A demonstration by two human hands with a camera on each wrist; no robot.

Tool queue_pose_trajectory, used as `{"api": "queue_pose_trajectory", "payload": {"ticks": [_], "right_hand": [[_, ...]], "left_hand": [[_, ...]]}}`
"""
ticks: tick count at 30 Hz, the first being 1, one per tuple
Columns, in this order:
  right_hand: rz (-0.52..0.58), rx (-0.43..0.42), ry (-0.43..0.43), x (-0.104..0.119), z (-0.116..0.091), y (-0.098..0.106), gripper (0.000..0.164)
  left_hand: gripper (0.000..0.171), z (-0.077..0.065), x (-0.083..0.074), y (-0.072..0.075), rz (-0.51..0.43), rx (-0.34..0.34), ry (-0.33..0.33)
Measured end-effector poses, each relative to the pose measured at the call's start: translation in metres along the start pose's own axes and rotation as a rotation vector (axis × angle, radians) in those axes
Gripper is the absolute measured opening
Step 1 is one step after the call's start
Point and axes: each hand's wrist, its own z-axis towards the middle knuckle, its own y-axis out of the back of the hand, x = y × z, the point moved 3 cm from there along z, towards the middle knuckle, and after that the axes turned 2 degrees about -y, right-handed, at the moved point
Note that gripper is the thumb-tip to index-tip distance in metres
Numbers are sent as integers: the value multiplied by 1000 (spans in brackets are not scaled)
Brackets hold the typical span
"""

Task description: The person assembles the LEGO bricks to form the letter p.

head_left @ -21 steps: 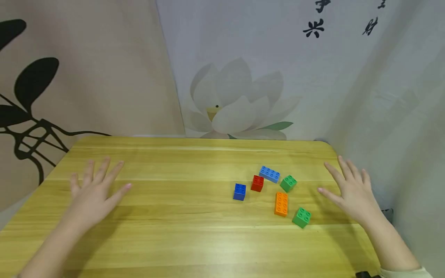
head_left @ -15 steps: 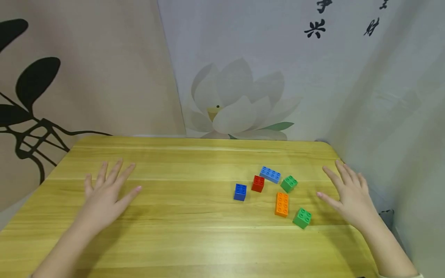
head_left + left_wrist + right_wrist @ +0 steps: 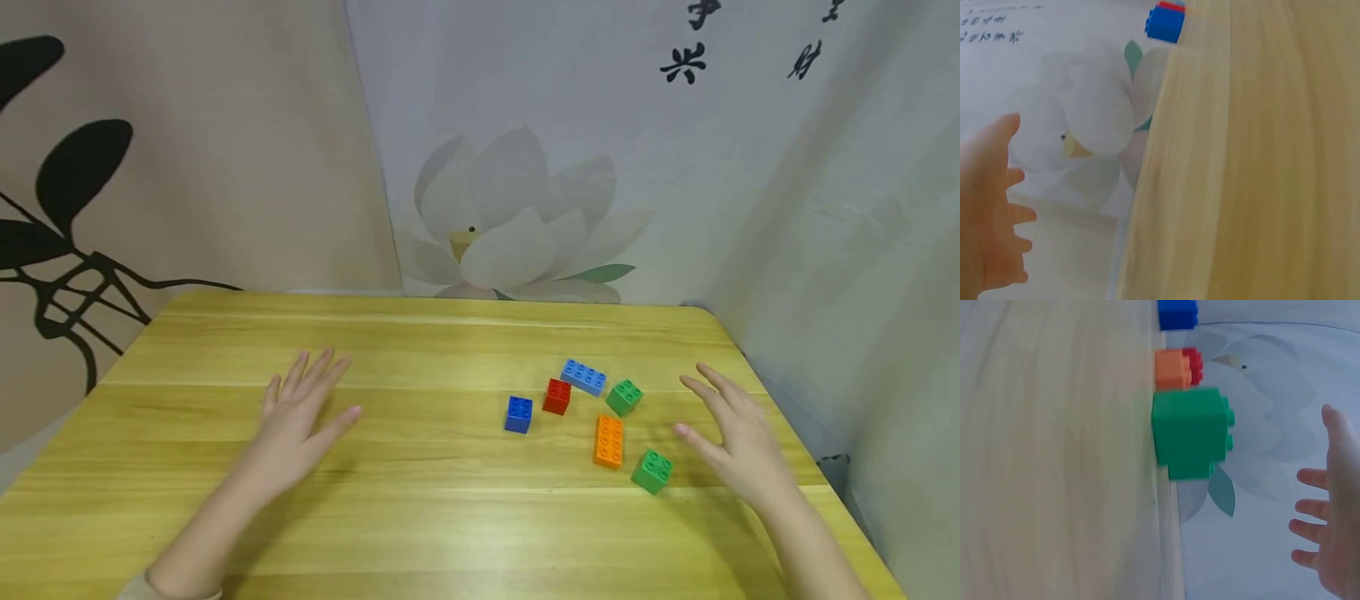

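Over the left half of the table my left hand (image 3: 296, 425) hovers with fingers spread, holding nothing. My right hand (image 3: 738, 442) hangs above the table's right side, fingers extended, just right of the bricks and also holding nothing. Closest to it are a near green brick (image 3: 652, 472) and a far green brick (image 3: 624, 397). An orange brick (image 3: 608, 442) lies left of the near green one. Further back are a light blue brick (image 3: 583, 377) and a red brick (image 3: 557, 397), close together. A dark blue brick (image 3: 518, 414) sits leftmost, nearest my left hand.
The wooden table (image 3: 420, 517) has rounded far corners. Behind it hangs a pale cloth (image 3: 525, 100) with a printed lotus and black characters. More cloth runs along the right side, and dark leaf shapes (image 3: 82, 175) are printed at the left.
My left hand has moved right, toward the middle of the table. My right hand has shifted slightly left and nearer, its fingers drawing closer together. The bricks stay put.
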Motion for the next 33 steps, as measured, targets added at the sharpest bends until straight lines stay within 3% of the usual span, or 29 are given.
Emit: {"api": "queue_pose_trajectory", "payload": {"ticks": [8, 19, 27, 33], "right_hand": [[158, 24, -8, 10, -3, -14, 54], [242, 1, -2, 7, -15, -27, 51], [323, 66, -4, 0, -22, -36, 52], [454, 134, -9, -5, -27, -40, 50]], "left_hand": [[65, 9, -11, -25, -148, 37, 8], [62, 26, -32, -66, -397, 71, -7], [62, 37, -46, -87, -483, 104, -29], [60, 46, -55, -103, -545, 142, -12]]}}
